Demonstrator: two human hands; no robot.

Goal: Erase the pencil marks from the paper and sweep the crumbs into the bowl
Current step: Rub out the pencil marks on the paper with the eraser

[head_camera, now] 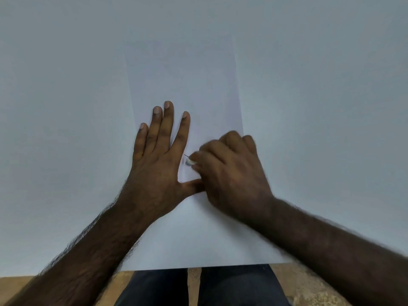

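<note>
The erasing step is judged to be in hand, and the sweeping not yet begun; a sheet of paper (187, 85) is laid flat on a pale table (66, 85), and it is pinned down by the left hand (159, 160), whose fingers are straight and spread, pressed flat on the sheet, with the thumb stretched out to the right toward the other hand; the right hand (229, 173) is clenched, its fingers curled round a small pale eraser (189, 162), of which only the tip is shown at the fingertips; that tip is set on or just over the sheet, in the gap between the left forefinger and the left thumb; a short dark pencil stroke (186, 155) is seen just above the eraser, and faint grey smudging just beside it to the left; the right hand is blurred, which is taken as a sign of rubbing; whether other marks remain under the hands cannot be told; no crumbs can be made out, and no bowl is shown in the view; the next move is judged to call for short strokes carried up over the remaining dark stroke, with the sheet held firmly so that it is not creased or dragged; at the bottom edge, dark trousers (198, 288) and a brown floor (309, 283) are seen beyond the table's near edge.
</note>
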